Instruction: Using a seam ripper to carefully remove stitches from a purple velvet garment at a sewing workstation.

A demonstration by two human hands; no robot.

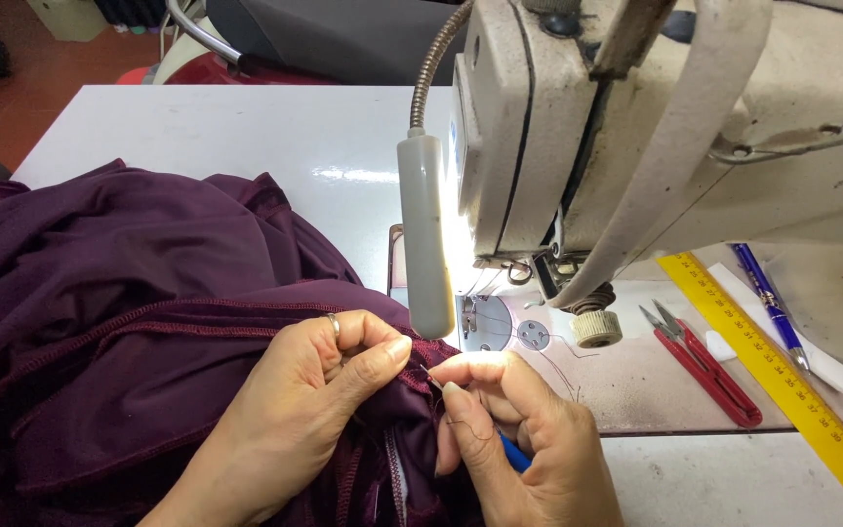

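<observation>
Dark purple fabric (119, 293) lies bunched over the left of the white table (246, 137). My left hand (314, 410), a ring on one finger, pinches a seam edge of this fabric between thumb and fingers. My right hand (519, 439) grips a small tool with a blue handle (514, 454), its thin metal tip (431, 379) touching the seam right beside my left thumb. Both hands sit in front of the cream sewing machine (656, 117), close to its needle plate (500, 327).
A lit gooseneck lamp (424, 234) hangs next to the machine head. Right of the needle lie red thread snips (704, 366), a yellow ruler (782, 381), a blue pen (768, 298) and a white chalk piece (721, 345). Loose threads trail near the plate.
</observation>
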